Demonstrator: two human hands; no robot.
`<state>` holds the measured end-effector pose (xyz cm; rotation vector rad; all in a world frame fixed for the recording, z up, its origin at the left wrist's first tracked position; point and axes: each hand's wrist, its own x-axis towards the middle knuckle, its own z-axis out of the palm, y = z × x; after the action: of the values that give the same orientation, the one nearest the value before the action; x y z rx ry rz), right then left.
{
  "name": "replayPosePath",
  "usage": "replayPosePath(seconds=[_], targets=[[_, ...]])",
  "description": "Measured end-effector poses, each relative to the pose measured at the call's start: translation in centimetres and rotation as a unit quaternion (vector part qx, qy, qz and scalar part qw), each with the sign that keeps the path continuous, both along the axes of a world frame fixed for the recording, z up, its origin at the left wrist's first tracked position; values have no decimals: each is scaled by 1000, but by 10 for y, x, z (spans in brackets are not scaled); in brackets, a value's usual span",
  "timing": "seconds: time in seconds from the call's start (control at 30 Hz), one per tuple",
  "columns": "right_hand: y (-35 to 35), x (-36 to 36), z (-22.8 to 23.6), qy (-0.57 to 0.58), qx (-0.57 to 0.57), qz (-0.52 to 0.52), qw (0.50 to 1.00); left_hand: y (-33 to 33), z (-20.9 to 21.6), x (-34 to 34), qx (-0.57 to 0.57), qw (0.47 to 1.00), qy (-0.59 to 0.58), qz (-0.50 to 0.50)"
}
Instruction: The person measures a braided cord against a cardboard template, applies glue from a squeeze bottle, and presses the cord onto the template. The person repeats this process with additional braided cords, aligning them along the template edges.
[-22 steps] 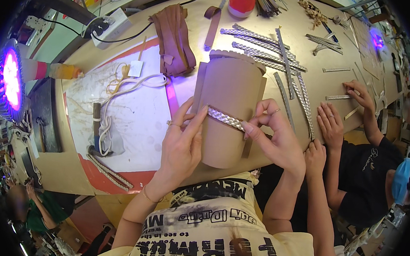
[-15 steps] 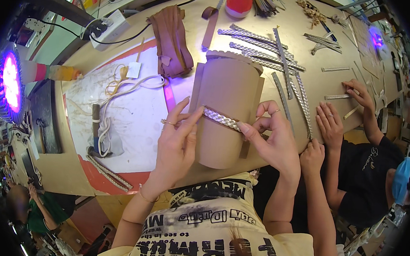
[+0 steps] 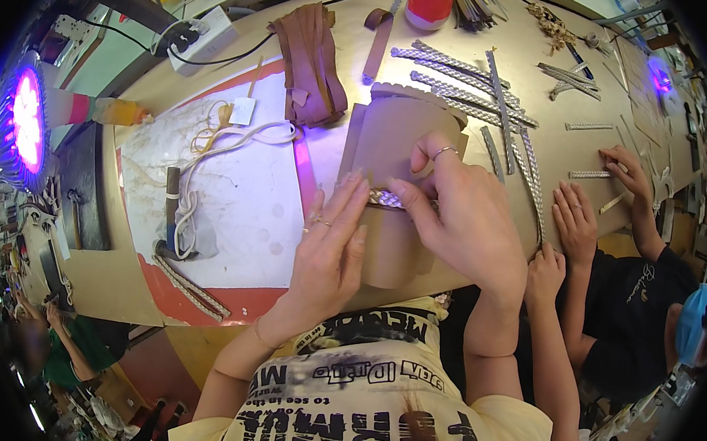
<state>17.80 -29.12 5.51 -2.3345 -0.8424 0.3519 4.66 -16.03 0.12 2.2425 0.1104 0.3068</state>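
A brown cardboard-like cylinder [image 3: 388, 137] lies on the table in front of me, one end toward me. A flat, silvery braided strip [image 3: 385, 198] crosses its upper side. My left hand [image 3: 334, 235] is open, its fingers stretched out and their tips resting by the strip's left end. Over the right part of the cylinder is my right hand [image 3: 473, 216], its thumb pressed on the strip and its index finger bent above. This hand hides the strip's right end and its own other fingers.
Behind the cylinder lie several braided strips [image 3: 454, 78] and a brown strap bundle [image 3: 311, 66]. A hammer [image 3: 171, 208] and pale cord lie on a white sheet [image 3: 248, 205] at left, near a lit lamp [image 3: 26, 120]. At right, a co-worker's hands [image 3: 575, 220] rest close by.
My right hand has moved left across the cylinder, its thumb now on the strip's middle. My left fingers have straightened against the strip's left end. The view has shifted slightly.
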Motion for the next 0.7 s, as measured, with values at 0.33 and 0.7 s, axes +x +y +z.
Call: replayPosePath(seconds=[0.33,0.7], targets=[[-45,13,3,128,62,24,989,1,-5,-3,-21,998,28,-59],[-55,4,-30,254,229,-46,939,0,-10,-2,8,995,27,-93]])
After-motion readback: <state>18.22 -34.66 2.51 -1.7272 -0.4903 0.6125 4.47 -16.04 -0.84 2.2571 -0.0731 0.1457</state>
